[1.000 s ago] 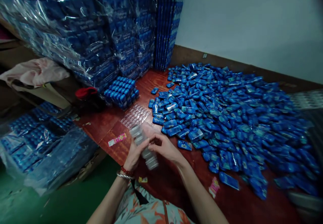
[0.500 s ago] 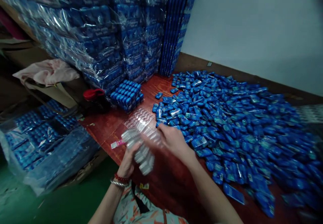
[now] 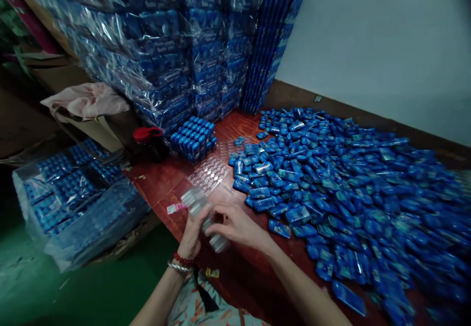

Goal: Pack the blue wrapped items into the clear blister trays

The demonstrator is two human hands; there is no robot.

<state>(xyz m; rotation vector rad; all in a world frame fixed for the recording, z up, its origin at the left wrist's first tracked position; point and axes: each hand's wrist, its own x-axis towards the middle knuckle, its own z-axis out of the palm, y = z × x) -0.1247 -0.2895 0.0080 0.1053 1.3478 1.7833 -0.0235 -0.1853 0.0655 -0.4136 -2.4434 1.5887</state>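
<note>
A stack of clear plastic blister trays (image 3: pixel 195 199) is tilted up over the red tabletop. Round its left side my left hand (image 3: pixel 194 232) is closed, the thumb on top. My right hand (image 3: pixel 235 225) has its fingers bent and pressed together against the stack's right side; whether it has hold of one tray or several I cannot tell. Just beyond lies another clear tray (image 3: pixel 209 175), flat on the table. To the right of my hands spreads a large heap of small blue packs (image 3: pixel 305 169).
A block of blue packs (image 3: pixel 194 138) stands behind the trays, near a red-lidded container (image 3: pixel 147 135). Tall film-wrapped stacks (image 3: pixel 158 46) rise at the back. On the left, a plastic-lined box (image 3: pixel 84 218) holds more blue packs. A pink label (image 3: pixel 175 208) lies near the table edge.
My right hand, blurred in motion before with a clear tray near it, has come back against the stack. My left hand keeps its hold. The view has turned slightly left.
</note>
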